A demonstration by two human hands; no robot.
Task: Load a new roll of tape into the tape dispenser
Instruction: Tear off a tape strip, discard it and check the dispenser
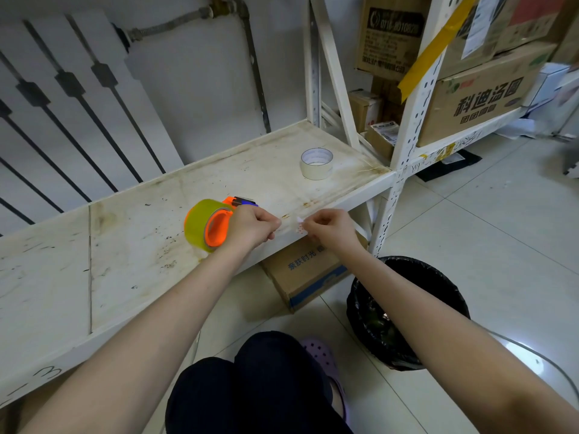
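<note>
Dispenser [219,227], roll [195,220] already seated, is gripped by left hand [250,228] as anchor while tape end [299,226] is pinched by right hand [329,228], presumably for threading.

We face a stained white metal shelf [131,233] set against a pale wall [194,73], where a white slatted radiator [62,120] and a grey pipe [250,57] stand. Cardboard boxes [476,98] fill the rack on the right. A black-lined bin [363,314] sits on the pale tiled floor [485,230].
</note>
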